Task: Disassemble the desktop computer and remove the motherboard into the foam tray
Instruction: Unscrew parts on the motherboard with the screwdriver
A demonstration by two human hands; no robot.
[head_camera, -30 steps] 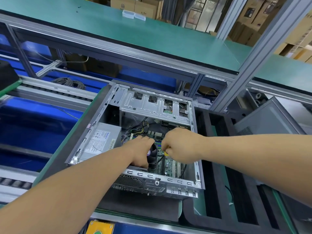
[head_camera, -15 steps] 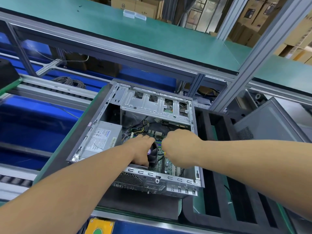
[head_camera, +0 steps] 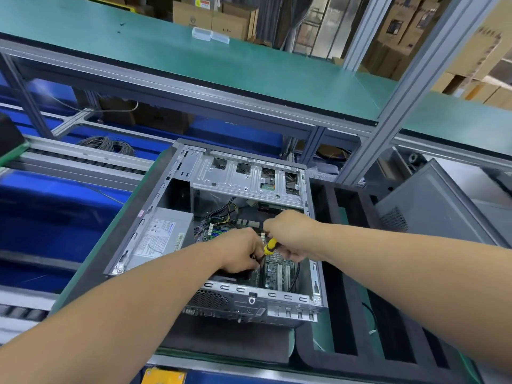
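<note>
Screwdriver (head_camera: 269, 246) in my right hand (head_camera: 291, 234), yellow handle pinched in curled fingers, its shaft angling down and toward my left, the tip hidden behind my left hand (head_camera: 240, 252). Left hand is down inside the case (head_camera: 177, 206), fingers curled over something dark at the middle of the board; it looks like the cooler, but I cannot tell exactly what they hold.

Motherboard (head_camera: 277, 271) lies flat on the case floor, green, directly under both hands, still seated. Expansion slots show in the near right corner, cables (head_camera: 221, 214) bunch toward the far left by the power supply (head_camera: 160, 234). Long axis of the board runs from me toward the far drive cage (head_camera: 249, 176).

Case sits open on the counter (head_camera: 83, 273), side panel off. Foam tray (head_camera: 346, 358), black with long slots, lies just beside the case on my right.

Judgement: I'm at a fastener near the board's centre, likely freeing the cooler or a board screw. Task looks well short of done; board not lifted, cables seemingly still attached.

Key relation: the tray is to the right of the case, so the right hand is the nearer one for the transfer. The board has to rise clear of the case wall, then travel rightward. Risk: snagging cables, or the driver slipping onto the board.
</note>
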